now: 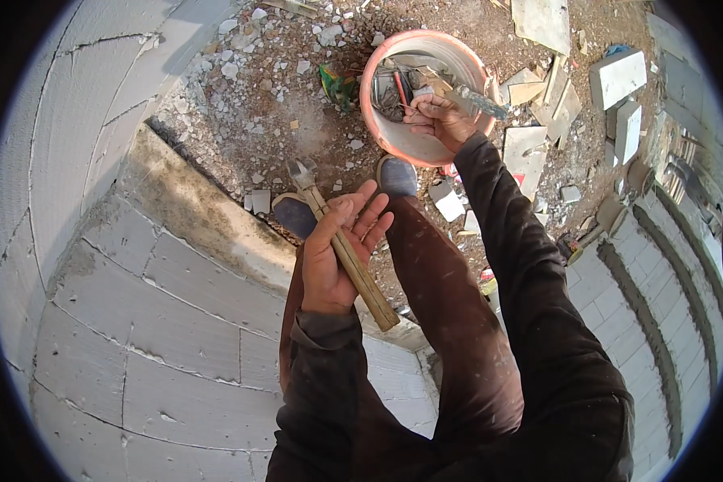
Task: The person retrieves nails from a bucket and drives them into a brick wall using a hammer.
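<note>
Grasping with the left hand (324, 269) a long, grey-headed, wooden-handled hammer (363, 279), in a loose grip, palm up, with thumb against the shaft and fingers half unfurled. Holding it slantwise above the legs, head pointed away from the body. Reaching with the right hand (443, 122) over a round, faded orange-pink bucket (416, 147), fingertips drawn together; cannot tell whether clenched on anything. Just beside those knuckles, a translucent grey-green object (480, 103). Visible inside the bucket: a slim red rod-like piece (402, 87) among jumbled grey scraps. Standing in grey-blue shoes (398, 177) on brown, rubble-strewn ground (297, 120). Flanked at left by a pale-grey block wall (185, 329) with rough joints.
</note>
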Motion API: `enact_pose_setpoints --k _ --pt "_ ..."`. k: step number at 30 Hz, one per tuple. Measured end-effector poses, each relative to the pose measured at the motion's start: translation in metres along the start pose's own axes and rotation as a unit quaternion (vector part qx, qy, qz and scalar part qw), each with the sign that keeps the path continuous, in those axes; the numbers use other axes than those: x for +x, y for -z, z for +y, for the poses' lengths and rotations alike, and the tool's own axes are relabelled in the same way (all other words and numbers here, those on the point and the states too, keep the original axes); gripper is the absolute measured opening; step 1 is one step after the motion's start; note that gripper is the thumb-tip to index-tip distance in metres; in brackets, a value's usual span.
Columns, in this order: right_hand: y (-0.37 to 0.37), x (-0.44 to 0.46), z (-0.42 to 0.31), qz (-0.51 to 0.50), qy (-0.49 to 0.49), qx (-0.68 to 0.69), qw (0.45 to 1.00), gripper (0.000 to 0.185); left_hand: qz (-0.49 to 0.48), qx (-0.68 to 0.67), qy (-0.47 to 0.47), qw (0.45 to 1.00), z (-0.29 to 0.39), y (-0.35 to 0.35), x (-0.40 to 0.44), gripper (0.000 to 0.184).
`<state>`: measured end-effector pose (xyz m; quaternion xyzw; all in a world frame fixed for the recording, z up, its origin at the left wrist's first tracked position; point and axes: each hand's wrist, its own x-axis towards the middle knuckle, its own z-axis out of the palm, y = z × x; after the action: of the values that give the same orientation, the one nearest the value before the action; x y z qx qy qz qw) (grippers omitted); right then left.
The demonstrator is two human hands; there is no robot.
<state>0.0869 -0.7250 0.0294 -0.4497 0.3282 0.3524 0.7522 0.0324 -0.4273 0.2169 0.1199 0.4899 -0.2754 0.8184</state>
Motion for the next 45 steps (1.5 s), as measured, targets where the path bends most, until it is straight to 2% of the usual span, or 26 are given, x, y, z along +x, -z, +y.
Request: enact_pose_setpoints --k 5,7,11,13,14,16,18,20,22,26,30,33,34,36,37,38,39,40,41,42,43,44,45 --pt "0.000 -0.004 0.000 -0.002 -0.008 0.046 0.999 0.024 0.002 0.004 0.000 1.000 -0.001 -0.002 0.000 0.024" --pt "-0.001 -0.003 0.002 0.014 0.020 -0.012 1.000 0.026 -0.002 0.001 0.000 1.000 -0.001 -0.001 0.000 0.024" --pt "-0.002 -0.006 0.000 0.039 0.017 -0.037 0.998 0.024 -0.006 -0.002 0.000 1.000 -0.001 -0.002 0.000 0.024" --pt "-0.003 -0.005 0.001 0.108 0.071 -0.189 0.973 0.019 -0.008 -0.001 -0.002 1.000 -0.001 -0.001 0.001 0.025" --pt "-0.004 -0.005 0.002 0.108 0.071 -0.189 0.973 0.019 -0.010 -0.001 -0.002 1.000 -0.002 -0.002 0.000 0.027" --pt "-0.008 -0.004 0.003 0.167 0.179 -0.257 0.935 0.018 -0.015 -0.003 -0.008 1.000 -0.002 -0.003 0.001 0.029" --pt "-0.013 -0.009 0.000 0.181 0.194 -0.270 0.926 0.018 -0.021 -0.006 -0.013 1.000 -0.004 -0.005 0.000 0.031" --pt "-0.022 -0.020 -0.007 0.193 0.211 -0.281 0.916 0.018 -0.032 0.005 -0.022 0.999 -0.004 -0.003 0.001 0.042" --pt "-0.038 -0.038 -0.017 0.258 0.144 -0.218 0.930 0.017 -0.040 0.011 -0.031 0.999 -0.005 -0.005 0.000 0.046" --pt "-0.113 -0.111 -0.037 0.180 0.126 -0.240 0.945 0.014 -0.062 0.035 -0.064 0.995 -0.009 -0.009 -0.002 0.054" --pt "-0.196 -0.193 -0.025 0.171 0.158 -0.250 0.940 0.010 -0.086 0.014 -0.096 0.992 -0.023 -0.020 -0.026 0.053" --pt "-0.243 -0.247 -0.038 0.149 0.284 -0.447 0.835 0.013 -0.159 -0.079 -0.078 0.981 -0.040 -0.033 -0.063 0.052" --pt "-0.256 -0.263 -0.046 0.134 0.294 -0.448 0.834 0.013 -0.161 -0.097 -0.075 0.979 -0.043 -0.040 -0.079 0.049" --pt "-0.285 -0.299 -0.065 0.181 0.298 -0.481 0.804 0.013 -0.163 -0.117 -0.082 0.976 -0.048 -0.057 -0.113 0.044" --pt "-0.294 -0.315 -0.073 0.183 0.336 -0.483 0.788 0.012 -0.168 -0.129 -0.088 0.973 -0.049 -0.062 -0.128 0.040" --pt "-0.306 -0.335 -0.085 0.190 0.342 -0.462 0.796 0.011 -0.173 -0.141 -0.095 0.970 -0.045 -0.075 -0.150 0.036" --pt "-0.319 -0.353 -0.101 0.167 0.343 -0.434 0.816 0.011 -0.128 -0.128 -0.112 0.977 -0.042 -0.088 -0.173 0.029" --pt "-0.332 -0.371 -0.120 0.141 0.343 -0.406 0.835 0.010 -0.137 -0.130 -0.135 0.973 -0.039 -0.095 -0.190 0.029" --pt "-0.343 -0.391 -0.135 0.098 0.277 -0.335 0.895 0.010 -0.146 -0.103 -0.163 0.970 -0.036 -0.098 -0.207 0.031" --pt "-0.356 -0.411 -0.152 0.075 0.288 -0.337 0.893 0.010 -0.151 -0.076 -0.191 0.967 -0.035 -0.100 -0.227 0.034" --pt "-0.369 -0.429 -0.171 -0.007 0.221 -0.310 0.925 0.010 -0.104 -0.050 -0.222 0.968 -0.030 -0.117 -0.255 0.033" --pt "-0.379 -0.449 -0.186 -0.088 0.146 -0.286 0.943 0.009 -0.108 -0.055 -0.246 0.962 -0.027 -0.124 -0.280 0.033" --pt "-0.384 -0.463 -0.196 -0.145 0.103 -0.294 0.939 0.009 -0.105 -0.031 -0.257 0.960 -0.023 -0.129 -0.303 0.033"
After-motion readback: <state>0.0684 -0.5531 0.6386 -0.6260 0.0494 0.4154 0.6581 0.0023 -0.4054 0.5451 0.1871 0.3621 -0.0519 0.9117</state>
